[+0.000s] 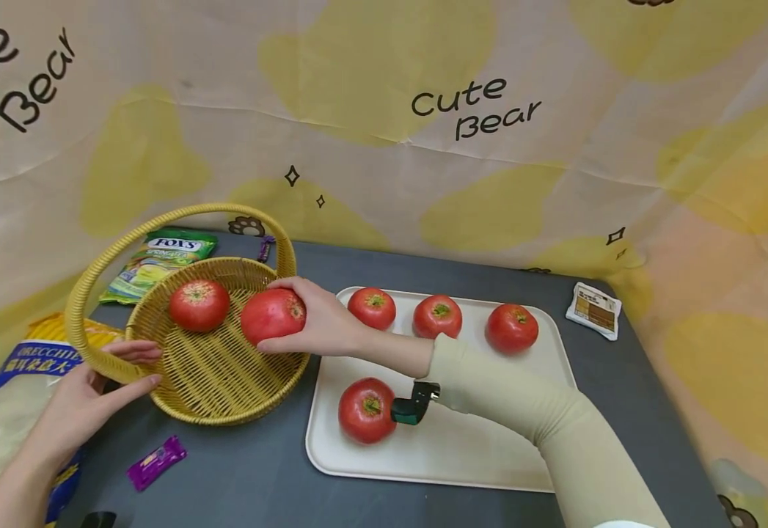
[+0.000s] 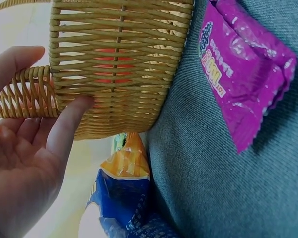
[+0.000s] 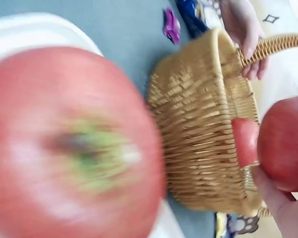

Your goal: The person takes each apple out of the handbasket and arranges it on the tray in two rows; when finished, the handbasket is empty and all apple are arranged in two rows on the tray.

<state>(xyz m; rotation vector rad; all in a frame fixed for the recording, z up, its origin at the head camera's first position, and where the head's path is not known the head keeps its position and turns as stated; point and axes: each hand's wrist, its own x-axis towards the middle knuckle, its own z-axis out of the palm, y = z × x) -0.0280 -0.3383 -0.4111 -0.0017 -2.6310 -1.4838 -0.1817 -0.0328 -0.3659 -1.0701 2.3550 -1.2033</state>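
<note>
While gripped, tomato (image 1: pixel 273 314) round, red, glossy

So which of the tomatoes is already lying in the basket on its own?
The tomato at the back left of the wicker basket, untouched. The right hand grips another over the basket; four sit on the tray.

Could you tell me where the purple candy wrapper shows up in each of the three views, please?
Head: wrapper lies low left, on the table before the basket.
Left wrist: wrapper fills the upper right.
Right wrist: wrapper sits top centre.
Shared landmark: the basket.
</note>
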